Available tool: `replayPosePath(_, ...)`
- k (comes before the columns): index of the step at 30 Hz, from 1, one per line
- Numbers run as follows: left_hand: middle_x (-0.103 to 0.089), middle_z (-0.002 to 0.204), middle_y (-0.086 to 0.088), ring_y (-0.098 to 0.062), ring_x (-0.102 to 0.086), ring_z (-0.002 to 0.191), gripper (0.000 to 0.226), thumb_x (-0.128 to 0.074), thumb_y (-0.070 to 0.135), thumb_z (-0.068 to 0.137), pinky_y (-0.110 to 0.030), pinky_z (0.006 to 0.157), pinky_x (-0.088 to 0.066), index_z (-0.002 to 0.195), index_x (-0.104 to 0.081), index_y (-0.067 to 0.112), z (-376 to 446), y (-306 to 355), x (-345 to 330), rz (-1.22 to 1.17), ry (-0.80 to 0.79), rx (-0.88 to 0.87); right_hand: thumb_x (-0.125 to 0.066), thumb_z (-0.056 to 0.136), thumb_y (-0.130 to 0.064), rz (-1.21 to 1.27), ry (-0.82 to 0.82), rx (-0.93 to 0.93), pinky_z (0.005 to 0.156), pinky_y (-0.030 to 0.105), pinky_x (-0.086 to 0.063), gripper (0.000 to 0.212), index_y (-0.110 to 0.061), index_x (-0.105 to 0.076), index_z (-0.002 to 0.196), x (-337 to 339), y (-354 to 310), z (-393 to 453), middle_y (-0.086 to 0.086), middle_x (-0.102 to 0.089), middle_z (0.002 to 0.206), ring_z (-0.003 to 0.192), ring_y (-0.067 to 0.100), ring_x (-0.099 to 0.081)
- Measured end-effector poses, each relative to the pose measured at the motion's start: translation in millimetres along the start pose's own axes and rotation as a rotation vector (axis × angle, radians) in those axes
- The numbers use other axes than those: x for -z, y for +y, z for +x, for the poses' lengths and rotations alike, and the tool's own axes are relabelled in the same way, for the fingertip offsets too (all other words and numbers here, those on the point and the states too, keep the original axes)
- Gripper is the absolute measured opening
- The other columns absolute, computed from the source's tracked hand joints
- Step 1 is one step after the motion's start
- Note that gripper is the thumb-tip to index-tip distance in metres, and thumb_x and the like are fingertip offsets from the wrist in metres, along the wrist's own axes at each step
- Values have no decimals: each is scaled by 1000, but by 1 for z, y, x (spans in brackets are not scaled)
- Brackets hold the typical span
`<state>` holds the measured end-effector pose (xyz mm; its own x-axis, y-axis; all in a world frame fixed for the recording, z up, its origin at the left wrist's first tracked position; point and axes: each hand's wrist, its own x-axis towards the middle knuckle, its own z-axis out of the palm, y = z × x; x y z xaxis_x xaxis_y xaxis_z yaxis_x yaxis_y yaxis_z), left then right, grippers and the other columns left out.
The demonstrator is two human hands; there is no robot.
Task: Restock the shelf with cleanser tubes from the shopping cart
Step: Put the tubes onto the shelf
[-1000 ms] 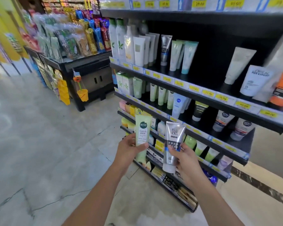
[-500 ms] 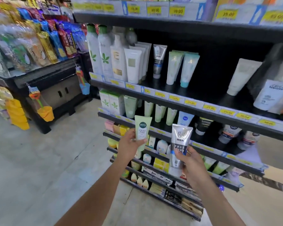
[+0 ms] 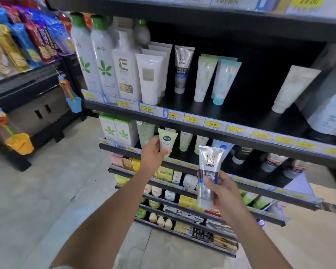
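Both hands have risen toward the shelf (image 3: 202,121): the left hand (image 3: 153,152) grips a green tube (image 3: 167,141) now level with matching tubes (image 3: 185,140) on the second row; the right hand (image 3: 221,188) clasps a silver tube (image 3: 209,171) nearer, upright. Placement looks imminent.
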<state>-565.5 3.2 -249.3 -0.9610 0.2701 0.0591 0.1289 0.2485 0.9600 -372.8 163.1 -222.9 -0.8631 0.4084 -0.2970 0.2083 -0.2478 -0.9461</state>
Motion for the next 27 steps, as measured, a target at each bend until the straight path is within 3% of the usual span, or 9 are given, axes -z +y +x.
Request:
replayPosePath(3,-69,110,9,-8,-65,107,38,-71,5,88,-13,85,-50,122,-58,17,16,-5,-5,43,-21,-2,-69,90,-12,4,0,-12,100,58,-49,31,-19,-64,120,-1,-3,14,5,-75,111,104,28,-70)
replayPosePath(6,-68,112,7,-11,-64,111,36,-67,1,89,-25,96,-51,118,-56,19,31,-16,-13,29,-27,19,-68,90,-10,0,-11,-13,100,56,-49,32,-19,-64,121,-3,-6,26,5,-75,111,105,27,-70)
replayPosePath(10,-68,113,6,-14,-64,110,34,-68,6,89,-41,100,-53,115,-53,22,47,-37,-18,99,-74,35,-68,89,-7,8,-2,-4,103,52,-48,32,-17,-65,120,-5,-6,34,6,-75,111,107,27,-69)
replayPosePath(21,-66,124,-6,-25,-63,116,42,-69,5,87,-49,98,-53,119,-46,19,69,-55,-23,262,-143,71,-67,91,-11,-8,66,-3,101,59,-48,32,-22,-65,121,-9,-8,28,5,-74,113,106,28,-70)
replayPosePath(27,-64,125,-10,-29,-61,118,38,-64,4,90,-44,98,-52,122,-45,12,68,-44,-24,334,-151,75,-66,92,-12,6,69,8,101,59,-48,29,-19,-65,121,-16,-7,25,7,-73,114,109,29,-68)
